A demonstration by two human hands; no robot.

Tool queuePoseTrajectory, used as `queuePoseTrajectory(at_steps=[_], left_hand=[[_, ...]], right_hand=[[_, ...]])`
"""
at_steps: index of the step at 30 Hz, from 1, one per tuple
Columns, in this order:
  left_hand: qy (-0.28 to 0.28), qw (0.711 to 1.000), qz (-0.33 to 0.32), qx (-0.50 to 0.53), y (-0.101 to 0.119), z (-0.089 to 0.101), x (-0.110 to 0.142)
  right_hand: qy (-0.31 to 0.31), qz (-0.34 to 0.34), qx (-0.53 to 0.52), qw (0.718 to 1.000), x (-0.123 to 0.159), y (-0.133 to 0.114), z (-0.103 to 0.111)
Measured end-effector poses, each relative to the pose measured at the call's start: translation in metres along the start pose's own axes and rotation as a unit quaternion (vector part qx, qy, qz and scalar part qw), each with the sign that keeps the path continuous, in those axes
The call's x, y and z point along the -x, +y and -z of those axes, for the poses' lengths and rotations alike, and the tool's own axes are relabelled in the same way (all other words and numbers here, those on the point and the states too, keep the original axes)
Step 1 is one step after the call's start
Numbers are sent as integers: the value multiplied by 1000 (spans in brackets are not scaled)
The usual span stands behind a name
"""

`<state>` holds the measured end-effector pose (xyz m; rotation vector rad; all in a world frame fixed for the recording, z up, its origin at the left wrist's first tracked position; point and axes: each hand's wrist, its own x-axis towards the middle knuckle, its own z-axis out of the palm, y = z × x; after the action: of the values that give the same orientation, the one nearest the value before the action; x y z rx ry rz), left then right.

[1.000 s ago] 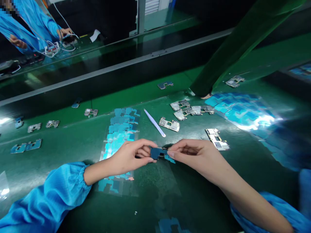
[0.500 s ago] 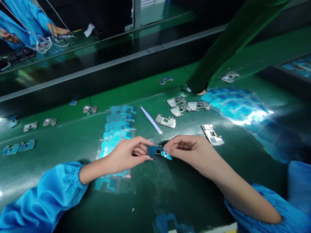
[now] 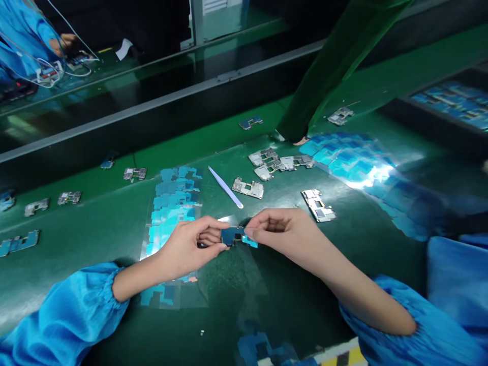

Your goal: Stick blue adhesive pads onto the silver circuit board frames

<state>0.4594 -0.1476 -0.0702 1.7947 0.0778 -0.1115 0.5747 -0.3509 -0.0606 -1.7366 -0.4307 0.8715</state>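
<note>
Currently held: 1 blue-faced circuit board (image 3: 231, 236), on the near side of the tweezers (image 3: 225, 188), just past their rounded end. Height over the green mat (image 3: 163, 335) unclear.
Left hand (image 3: 194, 249): narrow pinch on board's left end, thumb on near edge, finger on far edge. Likely an edge grip so the face stays uncovered.
Right hand (image 3: 284, 231): narrow fingertip pinch on board's right end. Probably fingertips only because the part is small.
Film flap (image 3: 250, 240): light blue, just under right thumb. Stuck down or loose, also gripped or not: can't tell.
Tweezers: lying flat, thin tips away from the person, rounded end nearest the hands; presumably parked within easy reach.
Film sheet (image 3: 173, 203): left of tweezers, blue board-shaped pieces in rows, left forearm across its near part. Rows likely keep pieces separate.
Loose board (image 3: 248, 188): just right of tweezers, metallic face up.
Board cluster (image 3: 287, 163): farther out, right of tweezers, some overlapping; exact count unclear.
Lone board (image 3: 319, 206): well right of tweezers, apart from cluster.
Second blue sheet (image 3: 354, 157): far right of tweezers, glare hides detail.
Co-worker's sleeve (image 3: 19, 30): far left beyond tweezers, behind the rail.
</note>
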Motion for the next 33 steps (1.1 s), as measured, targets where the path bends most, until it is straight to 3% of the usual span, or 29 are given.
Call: queuePoseTrajectory(at_steps=[19,22,25,29,31,33], left_hand=[[0,998,48,41,2,0,-1],[14,996,64,60,0,2,-3],[26,991,83,102,2,0,0],[-11,979,87,181,21,-3,5],[-26,986,72,150,38,4,-7],[40,999,6,22,52,21,-38]], right_hand=[[27,37,12,999,-1,1,-5],[57,74,-4,996,-1,2,-8],[42,121,33,991,1,3,-11],[25,253,129,958,5,1,-12],[42,301,93,948,4,1,-10],[67,317,16,946,0,1,-7]])
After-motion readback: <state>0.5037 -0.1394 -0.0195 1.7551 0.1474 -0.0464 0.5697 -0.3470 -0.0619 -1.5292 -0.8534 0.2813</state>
